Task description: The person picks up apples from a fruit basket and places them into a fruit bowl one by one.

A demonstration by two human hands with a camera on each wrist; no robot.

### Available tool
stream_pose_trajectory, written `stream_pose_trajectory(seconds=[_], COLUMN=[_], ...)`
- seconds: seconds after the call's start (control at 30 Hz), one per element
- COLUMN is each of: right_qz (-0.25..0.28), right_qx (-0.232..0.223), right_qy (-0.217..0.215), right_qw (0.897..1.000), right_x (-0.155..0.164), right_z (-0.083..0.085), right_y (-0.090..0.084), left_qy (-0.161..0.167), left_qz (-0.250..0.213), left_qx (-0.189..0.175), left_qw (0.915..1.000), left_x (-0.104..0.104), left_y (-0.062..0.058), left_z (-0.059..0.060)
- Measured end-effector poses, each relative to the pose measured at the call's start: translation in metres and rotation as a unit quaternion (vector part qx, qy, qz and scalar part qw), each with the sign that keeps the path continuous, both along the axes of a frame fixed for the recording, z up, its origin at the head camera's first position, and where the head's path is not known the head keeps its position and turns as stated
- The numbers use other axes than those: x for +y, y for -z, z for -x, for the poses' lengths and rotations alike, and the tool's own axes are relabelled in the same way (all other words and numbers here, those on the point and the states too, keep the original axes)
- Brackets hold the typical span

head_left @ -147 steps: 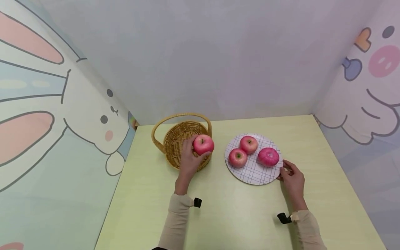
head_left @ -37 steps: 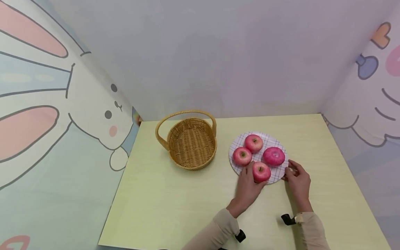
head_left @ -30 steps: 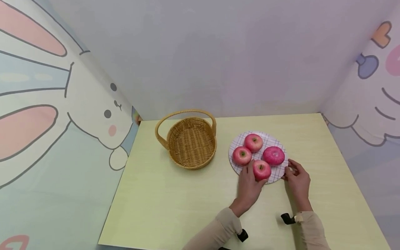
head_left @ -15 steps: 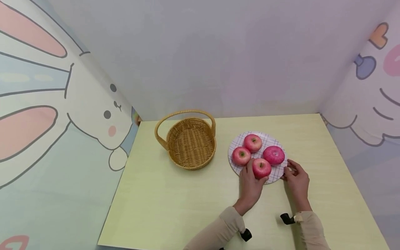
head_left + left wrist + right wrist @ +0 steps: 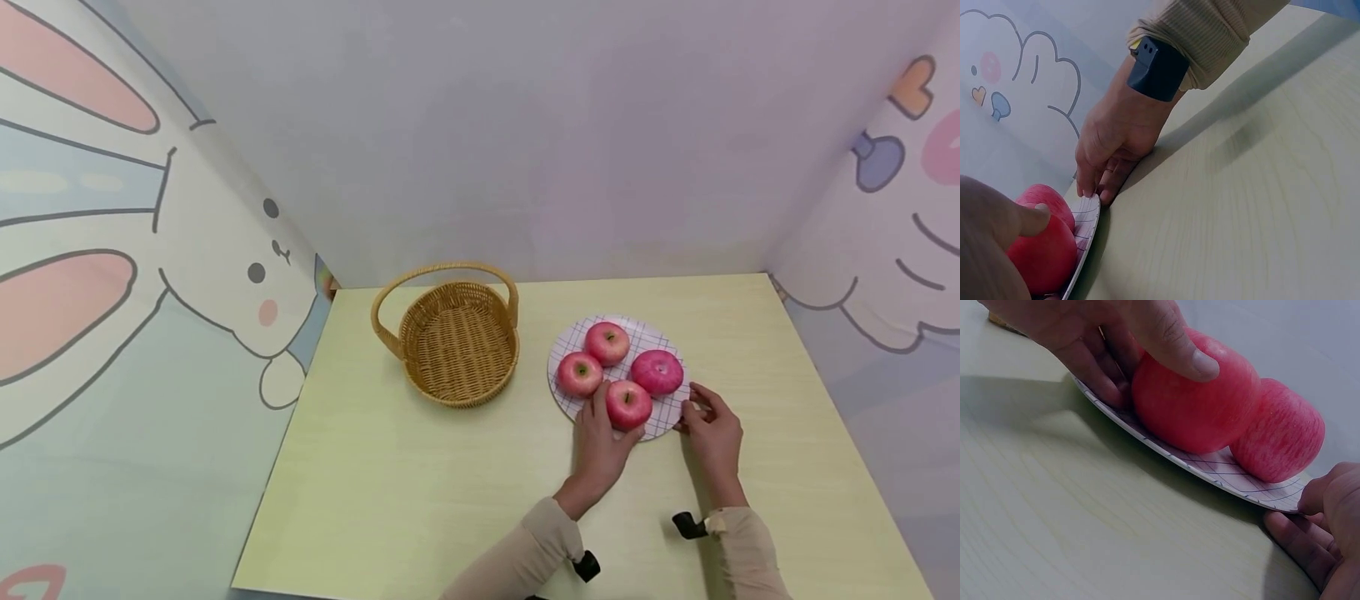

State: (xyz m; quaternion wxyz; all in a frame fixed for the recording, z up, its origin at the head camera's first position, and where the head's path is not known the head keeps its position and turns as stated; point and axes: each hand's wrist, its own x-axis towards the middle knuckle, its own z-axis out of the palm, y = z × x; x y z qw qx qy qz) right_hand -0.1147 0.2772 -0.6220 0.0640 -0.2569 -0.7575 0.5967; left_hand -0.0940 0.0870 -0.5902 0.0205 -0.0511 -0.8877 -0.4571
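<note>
My left hand (image 5: 602,446) grips a red apple (image 5: 630,405) from its left and near side, thumb in front, on the near part of a round checkered plate (image 5: 649,337). Two more red apples, one at the back (image 5: 607,343) and one at the left (image 5: 579,374), lie on the plate, with a darker pink apple (image 5: 657,372) at the right. At the plate's right rim, my right hand (image 5: 714,437) pinches the edge between thumb and fingers. The right wrist view shows its fingertips (image 5: 1288,528) under the rim, which stands slightly off the table there.
Left of the plate stands a round wicker basket (image 5: 460,346) with a tall arched handle, nothing inside it. Both stand on a pale yellow table (image 5: 390,492), with walls behind and at both sides. A black wrist camera (image 5: 587,567) sits on the left sleeve.
About five seconds ago my left hand held the apple over the basket; it has since moved right onto the plate. Over the last second the hands barely shift. My right hand stays at the rim.
</note>
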Motion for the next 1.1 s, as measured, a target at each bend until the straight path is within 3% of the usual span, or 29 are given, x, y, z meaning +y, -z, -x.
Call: stream_pose_trajectory(seconds=[0.37, 0.73, 0.97, 1.1], right_qz=[-0.004, -0.01, -0.007, -0.006], right_qx=[-0.003, -0.013, -0.002, -0.012], right_qy=[-0.002, -0.001, -0.002, -0.005], right_qw=[1.0, 1.0, 1.0, 1.0], right_x=[0.0, 0.0, 0.0, -0.001], right_z=[0.001, 0.0, -0.002, 0.0], right_y=[0.001, 0.003, 0.004, 0.004], left_qy=[0.008, 0.054, 0.082, 0.104], left_qz=[-0.005, -0.041, -0.041, -0.073], left_qx=[-0.019, 0.021, -0.01, -0.038], left_qw=[0.9998, 0.9975, 0.9957, 0.9912], left_x=[-0.009, -0.034, -0.054, -0.068], left_y=[-0.007, -0.019, -0.035, -0.042], left_z=[-0.002, -0.005, -0.005, 0.0])
